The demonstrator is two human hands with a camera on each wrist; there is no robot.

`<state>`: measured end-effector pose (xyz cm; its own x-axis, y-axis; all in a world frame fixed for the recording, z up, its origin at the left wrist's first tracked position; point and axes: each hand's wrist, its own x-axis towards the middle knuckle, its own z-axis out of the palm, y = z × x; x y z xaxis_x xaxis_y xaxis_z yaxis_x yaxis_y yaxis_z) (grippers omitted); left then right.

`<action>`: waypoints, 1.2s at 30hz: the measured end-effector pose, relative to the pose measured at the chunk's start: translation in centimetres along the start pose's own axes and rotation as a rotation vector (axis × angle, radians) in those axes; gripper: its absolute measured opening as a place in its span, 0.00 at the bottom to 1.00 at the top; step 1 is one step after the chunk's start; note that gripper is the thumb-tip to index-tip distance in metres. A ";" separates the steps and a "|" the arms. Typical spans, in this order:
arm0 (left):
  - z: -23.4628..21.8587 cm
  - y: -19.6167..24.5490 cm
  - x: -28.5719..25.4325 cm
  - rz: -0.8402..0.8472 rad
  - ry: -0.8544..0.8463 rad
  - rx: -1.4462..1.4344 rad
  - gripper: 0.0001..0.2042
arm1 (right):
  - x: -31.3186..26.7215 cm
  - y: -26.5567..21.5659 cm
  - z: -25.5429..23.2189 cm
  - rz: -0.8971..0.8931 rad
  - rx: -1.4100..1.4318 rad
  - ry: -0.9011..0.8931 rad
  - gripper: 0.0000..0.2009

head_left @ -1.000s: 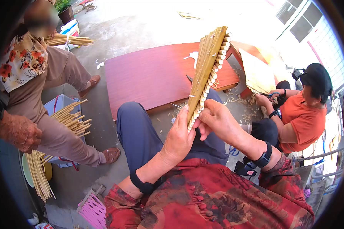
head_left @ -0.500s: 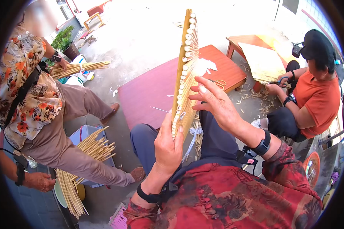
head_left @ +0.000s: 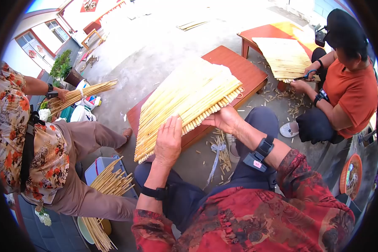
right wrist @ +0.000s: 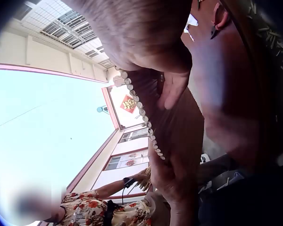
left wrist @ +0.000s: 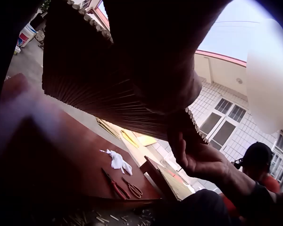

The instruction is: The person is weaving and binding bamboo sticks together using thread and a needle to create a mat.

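The left hand (head_left: 169, 140) held the near edge of the stalk panel (head_left: 189, 94), its fingers nearly straight and close together on the upper face, the palm and thumb beneath. The right hand (head_left: 227, 119) was turned palm up under the long edge with the cut ends, its fingers loosely bent and partly open against the underside; whether its thumb pressed on the panel could not be told. The panel, pale thin stalks laid side by side, was held up at a slant over the knees and partly in front of a red-brown table (head_left: 250, 77)

On that table, the left wrist view showed red-handled pliers (left wrist: 115, 184), scissors (left wrist: 133, 189) and a crumpled white piece (left wrist: 118, 161). Past it, a second table (head_left: 264, 32) bore another stalk panel (head_left: 283, 54), where a person in an orange shirt (head_left: 350, 90) held blue-handled scissors (head_left: 310, 74) at its near edge. Opposite, a person in a floral shirt (head_left: 46, 155) gripped a bundle of stalks (head_left: 90, 92), and more stalks (head_left: 113, 180) lay across a blue-grey crate (head_left: 97, 164). Short cut pieces (head_left: 287, 103) were scattered over the floor
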<state>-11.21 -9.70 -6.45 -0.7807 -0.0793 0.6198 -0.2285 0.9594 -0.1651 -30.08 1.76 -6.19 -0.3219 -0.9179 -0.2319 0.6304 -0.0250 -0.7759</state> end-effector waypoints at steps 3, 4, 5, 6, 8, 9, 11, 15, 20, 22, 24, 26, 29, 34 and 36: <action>2.1 -0.7 -1.3 0.051 -0.144 -0.026 0.18 | 0.1 4.0 -2.9 0.101 0.018 0.036 0.20; 2.3 -0.7 -1.6 0.091 -0.187 -0.030 0.18 | -0.5 4.9 -3.1 0.151 0.014 0.112 0.20; 2.7 -0.7 -1.5 0.126 -0.242 -0.035 0.18 | -0.1 5.9 -4.1 0.175 0.031 0.122 0.20; 2.9 -0.6 -1.9 0.122 -0.263 -0.047 0.18 | 0.1 7.4 -5.0 0.232 -0.016 0.138 0.20; 4.3 -0.5 -2.7 0.097 -0.327 -0.050 0.19 | -0.4 9.1 -6.3 0.355 -0.086 0.152 0.19; 5.1 -0.6 -3.6 0.093 -0.341 -0.059 0.19 | -0.7 9.7 -6.6 0.370 -0.079 0.157 0.19; 7.0 -0.5 -5.7 -0.056 -0.404 -0.082 0.21 | -1.6 10.9 -7.1 0.652 -0.368 -0.077 0.17; 10.4 -0.1 -9.0 -0.211 -0.441 -0.010 0.22 | -1.4 9.4 -6.1 0.638 -0.960 -0.399 0.12; 13.5 0.0 -11.5 -0.509 -0.522 0.099 0.30 | 2.1 4.8 -8.8 0.356 -1.096 -0.114 0.08; 13.9 0.1 -11.6 -0.597 -0.561 0.097 0.30 | 3.8 3.4 -9.4 0.144 -1.193 0.126 0.08; 13.6 0.0 -10.7 -0.680 -0.587 0.095 0.31 | 5.2 3.1 -10.1 -0.059 -1.370 0.272 0.08; 12.7 0.0 -9.9 -0.776 -0.720 0.065 0.31 | 6.6 2.5 -11.0 -0.210 -1.530 0.441 0.10; 14.4 -0.7 -11.5 -0.766 -0.674 0.090 0.34 | 8.9 3.0 -12.6 -0.308 -1.690 0.537 0.12; 13.5 -0.9 -12.0 -0.741 -0.720 0.047 0.35 | 11.2 3.2 -13.6 -0.275 -1.817 0.609 0.11; 11.7 -0.4 -10.4 -0.794 -0.731 -0.006 0.37 | 11.9 2.7 -14.4 -0.264 -1.944 0.617 0.11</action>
<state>-9.77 -12.40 -21.78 -0.5690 -0.8201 -0.0601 -0.8214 0.5636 0.0872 -42.36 -3.53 -19.48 -0.6670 -0.7268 0.1638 -0.7442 0.6392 -0.1940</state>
